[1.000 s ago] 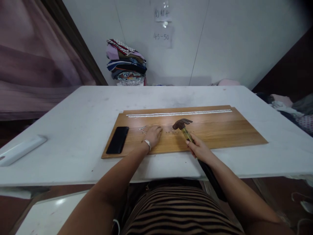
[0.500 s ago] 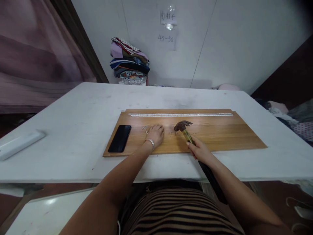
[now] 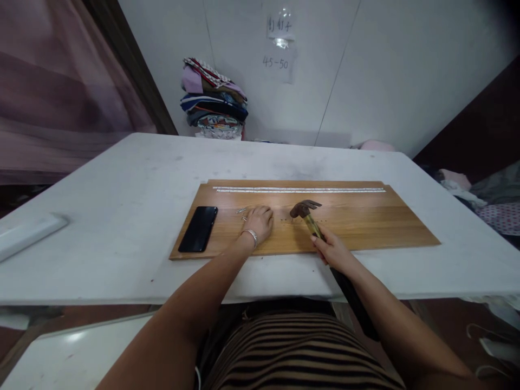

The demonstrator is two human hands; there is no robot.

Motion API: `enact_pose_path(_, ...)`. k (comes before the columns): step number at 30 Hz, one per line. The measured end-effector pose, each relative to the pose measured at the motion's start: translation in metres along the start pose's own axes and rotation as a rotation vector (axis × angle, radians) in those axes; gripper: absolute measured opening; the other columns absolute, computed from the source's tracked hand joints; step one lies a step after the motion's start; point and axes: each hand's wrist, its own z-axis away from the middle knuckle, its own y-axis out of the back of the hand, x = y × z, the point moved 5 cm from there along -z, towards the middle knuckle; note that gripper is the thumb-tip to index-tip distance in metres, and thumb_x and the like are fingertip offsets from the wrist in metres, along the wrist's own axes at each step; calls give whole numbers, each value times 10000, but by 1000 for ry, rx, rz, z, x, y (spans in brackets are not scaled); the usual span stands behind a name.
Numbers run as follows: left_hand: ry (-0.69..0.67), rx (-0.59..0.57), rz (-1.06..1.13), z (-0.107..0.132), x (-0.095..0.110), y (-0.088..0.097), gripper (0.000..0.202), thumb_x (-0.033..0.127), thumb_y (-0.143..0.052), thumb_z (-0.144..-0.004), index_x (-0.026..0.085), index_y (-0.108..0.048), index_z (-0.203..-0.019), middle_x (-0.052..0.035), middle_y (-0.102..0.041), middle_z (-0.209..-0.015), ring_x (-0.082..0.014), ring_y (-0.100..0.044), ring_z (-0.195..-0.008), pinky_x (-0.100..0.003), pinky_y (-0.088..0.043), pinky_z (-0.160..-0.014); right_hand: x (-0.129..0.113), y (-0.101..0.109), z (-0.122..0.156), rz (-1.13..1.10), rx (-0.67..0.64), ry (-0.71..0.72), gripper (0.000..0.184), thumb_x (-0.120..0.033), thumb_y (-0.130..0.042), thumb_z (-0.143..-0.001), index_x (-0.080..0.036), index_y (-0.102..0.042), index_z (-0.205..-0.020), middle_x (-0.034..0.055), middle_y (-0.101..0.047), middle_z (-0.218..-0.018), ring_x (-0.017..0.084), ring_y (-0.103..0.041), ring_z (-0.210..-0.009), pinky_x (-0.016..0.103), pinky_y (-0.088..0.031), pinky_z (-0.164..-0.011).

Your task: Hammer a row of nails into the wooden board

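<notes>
A long wooden board [image 3: 365, 219] lies on the white table [image 3: 122, 206]. My right hand [image 3: 333, 251] grips the handle of a claw hammer [image 3: 305, 210], whose head hovers just above a row of small nails in the board. My left hand [image 3: 259, 222] rests palm down on the board to the left of the hammer head, fingers curled; what is under them is hidden. A few loose nails [image 3: 242, 213] lie just left of that hand. A pale ruler strip [image 3: 298, 189] runs along the board's far edge.
A black phone [image 3: 198, 236] lies on the board's left end. A white oblong object [image 3: 26, 231] sits at the table's left edge. Folded clothes [image 3: 213, 105] are stacked against the wall behind the table. More fabric lies at the far right.
The hammer head dipped toward the board, then rose slightly. My left hand stays put on the board. The camera shifted a little.
</notes>
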Motion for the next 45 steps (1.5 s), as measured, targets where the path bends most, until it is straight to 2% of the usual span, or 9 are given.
enact_pose_path(4,4,10,10,0,0,0,242,169,-566,-1015,230,-798,-1051,-129,-758,-1323,-312,-654,-1285,-480,-484,-1147,-1,0,1,8,9,2,632,-468,-595,-887,-149,-572,-1432,-115,-419,-557,124,-393,-416,241,-319,-393)
enact_pose_path(12,16,-2,3,0,3,1,264,160,-561,-1018,223,-808,-1085,-128,-758,-1343,-312,-650,-1311,-482,-481,-1171,0,-1,-1,22,2,-40,608,-466,-607,-878,-174,-585,-1411,-113,-439,-580,108,-388,-410,234,-316,-394)
enact_pose_path(18,34,-43,-50,0,4,2,281,187,-547,-1045,217,-803,-1156,-119,-741,-1401,-299,-638,-1341,-457,-478,-1177,-4,-1,1,9,9,-31,697,-444,-577,-885,-153,-524,-1517,-121,-418,-568,125,-400,-418,234,-329,-393)
enact_pose_path(26,27,-40,-53,-1,5,2,277,174,-539,-1036,211,-799,-1126,-123,-746,-1385,-302,-633,-1347,-458,-466,-1182,0,-2,0,18,7,-71,627,-388,-575,-897,-156,-551,-1479,-112,-439,-578,126,-406,-427,234,-338,-394)
enact_pose_path(31,26,-45,-52,-1,5,3,278,189,-534,-1041,204,-795,-1137,-128,-742,-1385,-303,-635,-1333,-459,-469,-1177,0,0,-1,22,17,-50,588,-413,-572,-899,-175,-570,-1437,-103,-447,-611,120,-416,-434,237,-348,-396)
enact_pose_path(45,21,-29,-65,-1,3,1,281,196,-539,-1041,221,-805,-1127,-118,-745,-1387,-300,-642,-1318,-455,-480,-1161,-2,1,0,56,7,-29,602,-406,-559,-919,-157,-580,-1466,-95,-453,-606,125,-412,-427,241,-352,-401)
